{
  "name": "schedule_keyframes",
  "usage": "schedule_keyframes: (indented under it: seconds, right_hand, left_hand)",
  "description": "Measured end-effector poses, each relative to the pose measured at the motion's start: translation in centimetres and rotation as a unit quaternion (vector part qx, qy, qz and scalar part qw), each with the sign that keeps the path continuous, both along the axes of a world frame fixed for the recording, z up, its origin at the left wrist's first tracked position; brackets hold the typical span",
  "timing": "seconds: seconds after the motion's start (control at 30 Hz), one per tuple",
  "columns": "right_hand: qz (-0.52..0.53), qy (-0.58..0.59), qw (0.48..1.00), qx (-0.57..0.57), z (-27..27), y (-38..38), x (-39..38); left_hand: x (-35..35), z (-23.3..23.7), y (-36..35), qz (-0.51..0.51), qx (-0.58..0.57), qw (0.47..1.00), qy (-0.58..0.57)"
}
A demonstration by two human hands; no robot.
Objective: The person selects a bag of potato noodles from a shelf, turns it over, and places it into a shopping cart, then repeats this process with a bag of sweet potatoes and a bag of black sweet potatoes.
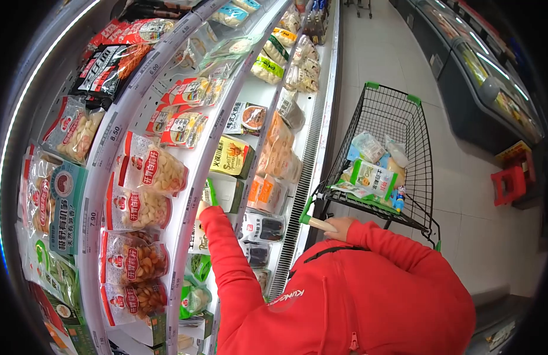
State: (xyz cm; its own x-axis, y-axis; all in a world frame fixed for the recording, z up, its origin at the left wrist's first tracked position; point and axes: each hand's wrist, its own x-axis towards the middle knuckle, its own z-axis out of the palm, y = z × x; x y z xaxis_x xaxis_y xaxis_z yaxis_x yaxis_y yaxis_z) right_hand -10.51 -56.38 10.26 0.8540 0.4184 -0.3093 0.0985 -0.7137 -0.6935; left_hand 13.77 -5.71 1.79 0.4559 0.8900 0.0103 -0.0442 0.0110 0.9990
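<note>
My left hand (203,207) reaches into the refrigerated shelf, beside a green-edged pack (210,192) and below a yellow box (231,155). Its fingers are mostly hidden by the shelf edge and sleeve, so a hold on the pack cannot be made out. My right hand (340,228) is wrapped round the handle (322,224) of a black wire shopping cart (425,142) with green corners. Inside the cart lie a green and white bag (373,179) and several clear packs (367,146).
Red and clear bags (152,165) hang or lie along the shelves to the left. Packs in orange wrapping (267,192) sit on the lower shelf. Across the aisle floor (368,53) are a freezer case (463,100) and a red stool (508,186).
</note>
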Motion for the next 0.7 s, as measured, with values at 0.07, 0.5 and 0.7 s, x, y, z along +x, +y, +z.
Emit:
schedule_keyframes:
  seconds: [0.07,0.5,0.7]
  right_hand:
    - [-0.002,0.008,1.0,-0.006,0.1,-0.1,0.0]
    - [-0.016,0.013,1.0,-0.017,-1.3,0.1,-0.3]
    - [-0.035,-0.016,0.998,-0.041,-1.5,0.3,-0.6]
  left_hand:
    - [-1.3,1.8,1.1,-0.154,0.519,0.677,0.498]
    - [-1.9,7.6,-7.4,-0.017,0.306,0.878,0.366]
    - [2.9,1.1,-5.9,0.096,0.426,0.86,0.265]
